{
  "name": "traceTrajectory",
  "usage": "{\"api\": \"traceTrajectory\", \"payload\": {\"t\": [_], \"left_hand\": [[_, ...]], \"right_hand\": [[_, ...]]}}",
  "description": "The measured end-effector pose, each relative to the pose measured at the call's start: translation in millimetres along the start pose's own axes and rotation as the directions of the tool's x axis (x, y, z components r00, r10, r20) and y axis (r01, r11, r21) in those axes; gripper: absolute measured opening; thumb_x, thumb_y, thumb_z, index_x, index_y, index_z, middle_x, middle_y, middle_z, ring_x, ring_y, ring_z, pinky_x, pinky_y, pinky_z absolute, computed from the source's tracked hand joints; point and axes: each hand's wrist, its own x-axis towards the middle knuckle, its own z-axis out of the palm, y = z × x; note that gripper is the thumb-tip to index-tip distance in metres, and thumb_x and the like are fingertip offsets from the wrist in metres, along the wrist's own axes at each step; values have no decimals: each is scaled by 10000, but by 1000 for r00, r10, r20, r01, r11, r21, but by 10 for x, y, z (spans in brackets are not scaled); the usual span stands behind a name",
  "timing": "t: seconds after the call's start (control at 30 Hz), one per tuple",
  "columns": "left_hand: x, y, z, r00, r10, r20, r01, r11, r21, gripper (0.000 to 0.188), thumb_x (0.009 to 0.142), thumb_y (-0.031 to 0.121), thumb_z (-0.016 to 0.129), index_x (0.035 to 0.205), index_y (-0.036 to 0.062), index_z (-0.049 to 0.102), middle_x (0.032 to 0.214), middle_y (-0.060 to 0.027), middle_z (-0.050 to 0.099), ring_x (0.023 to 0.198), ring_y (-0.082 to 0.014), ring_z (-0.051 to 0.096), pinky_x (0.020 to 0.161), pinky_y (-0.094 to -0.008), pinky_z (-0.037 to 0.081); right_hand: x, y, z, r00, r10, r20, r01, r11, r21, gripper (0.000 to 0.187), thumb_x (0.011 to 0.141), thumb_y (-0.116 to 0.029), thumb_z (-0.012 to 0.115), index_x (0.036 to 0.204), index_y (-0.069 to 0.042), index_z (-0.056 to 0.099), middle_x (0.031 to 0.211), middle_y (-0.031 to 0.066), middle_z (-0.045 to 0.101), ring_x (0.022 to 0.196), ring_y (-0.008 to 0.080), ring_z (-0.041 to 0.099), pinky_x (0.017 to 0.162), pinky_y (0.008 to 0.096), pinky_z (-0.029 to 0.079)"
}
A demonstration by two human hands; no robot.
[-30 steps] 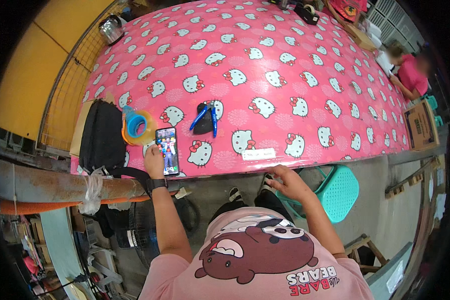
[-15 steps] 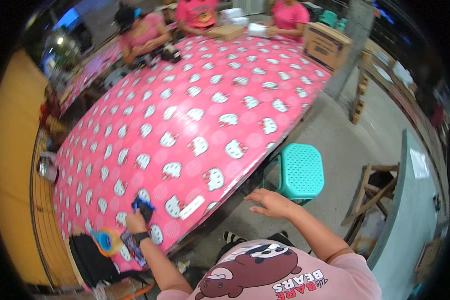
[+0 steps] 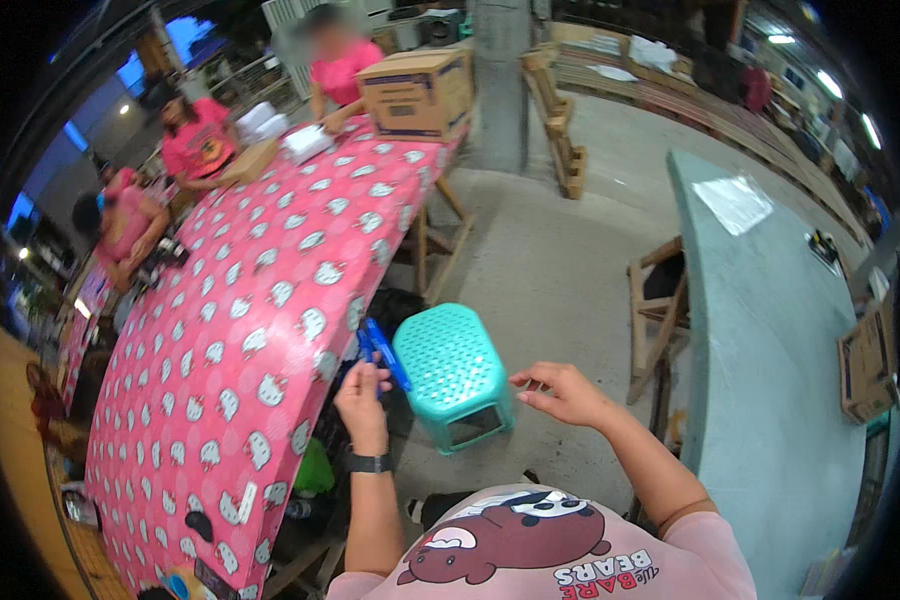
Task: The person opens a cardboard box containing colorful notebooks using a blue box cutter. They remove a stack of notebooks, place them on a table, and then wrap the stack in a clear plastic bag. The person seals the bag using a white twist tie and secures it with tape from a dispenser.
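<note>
My left hand [image 3: 363,393] is closed on a bright blue item [image 3: 386,352] that shows as two long, narrow strips; its exact kind is blurred. It is held up beside the right edge of the pink table [image 3: 240,350], which has a cat-face print cloth. Just past the blue item stands a turquoise plastic stool [image 3: 455,365] with a perforated seat. To the right of the stool, my right hand [image 3: 560,393] hangs in the air, fingers apart and holding nothing. A small dark oval thing [image 3: 199,525] lies on the near part of the cloth.
Several people in pink shirts work along the table's far side. A cardboard box [image 3: 417,95] sits at its far corner by a concrete pillar [image 3: 502,90]. On the right runs a grey-green tabletop [image 3: 770,400] bearing a clear plastic sheet [image 3: 733,203] over wooden trestle legs [image 3: 660,315].
My view has swung right. My left hand has lifted off the near tabletop with the blue item and moved toward the stool. My right hand stays raised and empty.
</note>
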Motion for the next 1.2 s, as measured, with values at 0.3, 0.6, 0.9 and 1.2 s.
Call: {"api": "traceTrajectory", "payload": {"t": [0.3,0.6,0.9,1.2], "left_hand": [[-200,-232,2201,799,-242,551,401,897,-188,279,879,209,498,1008,-33,549,780,-43,578,657,-96,530,621,-224,446],[326,-646,3775,608,-309,732,564,817,-123,286,873,235,515,1022,-6,553,797,-24,581,686,-79,544,649,-229,461],[1811,-836,4711,655,-158,739,320,944,-81,279,862,203,538,1040,-12,552,811,-41,589,708,-99,578,666,-232,466],[3812,-563,4708,718,-54,694,-171,953,250,275,861,185,532,1054,-8,560,918,-64,620,884,-112,562,785,-258,436]], "right_hand": [[-345,677,-1141,986,74,-147,-63,995,81,286,803,-154,566,1054,-19,547,958,113,575,804,183,577,679,287,468],[452,1718,-2100,902,110,-417,0,967,256,319,799,-131,590,1070,21,517,955,88,583,817,144,558,686,269,457],[1941,2416,-2963,929,183,-323,-30,904,426,264,852,-195,542,999,23,527,903,92,590,809,137,551,705,276,451],[3854,2956,-3944,963,64,-263,146,698,701,318,882,-311,470,1030,-31,435,893,125,582,837,214,591,734,351,479]]}}
